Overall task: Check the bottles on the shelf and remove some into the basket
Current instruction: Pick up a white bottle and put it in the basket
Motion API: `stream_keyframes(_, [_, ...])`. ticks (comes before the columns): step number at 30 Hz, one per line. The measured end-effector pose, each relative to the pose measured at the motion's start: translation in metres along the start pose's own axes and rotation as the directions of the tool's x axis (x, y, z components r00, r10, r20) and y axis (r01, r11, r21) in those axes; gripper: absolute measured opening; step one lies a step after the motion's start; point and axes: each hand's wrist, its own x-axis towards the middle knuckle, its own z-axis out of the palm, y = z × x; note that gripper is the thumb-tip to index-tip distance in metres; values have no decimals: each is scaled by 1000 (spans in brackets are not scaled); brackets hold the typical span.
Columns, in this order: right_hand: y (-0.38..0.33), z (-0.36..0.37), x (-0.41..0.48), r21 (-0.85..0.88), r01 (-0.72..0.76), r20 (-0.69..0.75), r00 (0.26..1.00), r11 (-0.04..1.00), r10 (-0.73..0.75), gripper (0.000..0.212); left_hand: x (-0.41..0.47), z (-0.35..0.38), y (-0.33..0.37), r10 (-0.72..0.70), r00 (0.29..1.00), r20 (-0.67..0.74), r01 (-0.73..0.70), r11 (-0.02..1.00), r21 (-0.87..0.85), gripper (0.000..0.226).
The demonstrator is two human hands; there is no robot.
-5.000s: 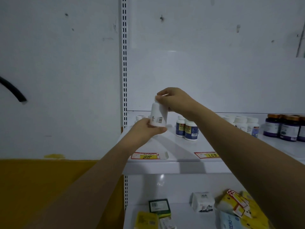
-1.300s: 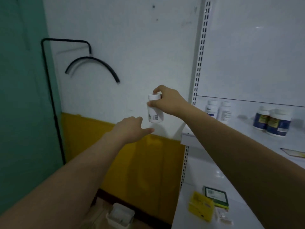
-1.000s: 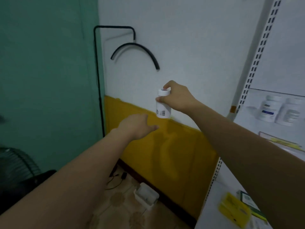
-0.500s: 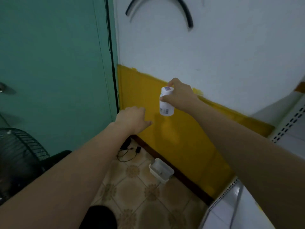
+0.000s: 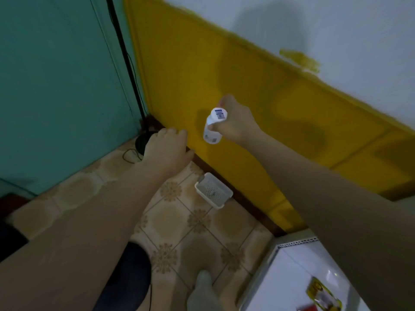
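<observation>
Floor first: beige tiles with brown flower patterns (image 5: 177,223) fill the bottom middle of the view. Nearest, down at 5 o'clock, the corner of a white metal shelf (image 5: 292,272) pokes in with a yellow packet (image 5: 323,292) lying on it. At 7 o'clock there's a dark trouser knee (image 5: 132,272), and at 6 o'clock a blurry greyish shape (image 5: 199,290), can't really tell what it is.

A bit further out, a small white perforated plastic basket (image 5: 208,187) sits on the tiles just right of centre, pushed up near the dark skirting. There's some tiny thing inside, too small to make out.

Both bare arms reach out over the floor. The left hand (image 5: 167,149), at about 10 o'clock from the basket, has its fingers loosely curled and nothing in it. The right hand (image 5: 238,124) is wrapped around a white plastic bottle with a labelled white cap (image 5: 212,133), gripping it near the top. So the bottle's up in the air, at 12 o'clock from the basket and apart from it.

Behind all that, a yellow painted lower wall (image 5: 224,75) runs from 12 to 3 o'clock, with white wall (image 5: 336,30) above. A teal wall (image 5: 56,86) covers 9 to 11 o'clock, and a black pipe (image 5: 122,52) runs down the corner to a round black object (image 5: 141,142) on the floor.
</observation>
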Motion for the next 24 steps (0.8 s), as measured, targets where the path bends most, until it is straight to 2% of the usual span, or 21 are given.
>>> stream_keyframes(7, [66, 44, 84, 26, -152, 117, 982, 988, 148, 62, 67, 77, -20, 12, 993, 117, -5, 998, -62, 45])
stream_keyframes(13, [144, 111, 132, 128, -251, 80, 967, 960, 242, 45, 117, 164, -28, 71, 984, 163, -42, 984, -174, 47])
stream_keyframes(18, [245, 200, 163, 125, -338, 65, 941, 933, 332, 38, 155, 274, -29, 138, 962, 236, -102, 983, -155, 53])
stream_keyframes(24, [379, 323, 169, -10, -401, 133, 907, 916, 399, 41, 174, 432, -20, 214, 905, 368, -184, 976, -117, 52])
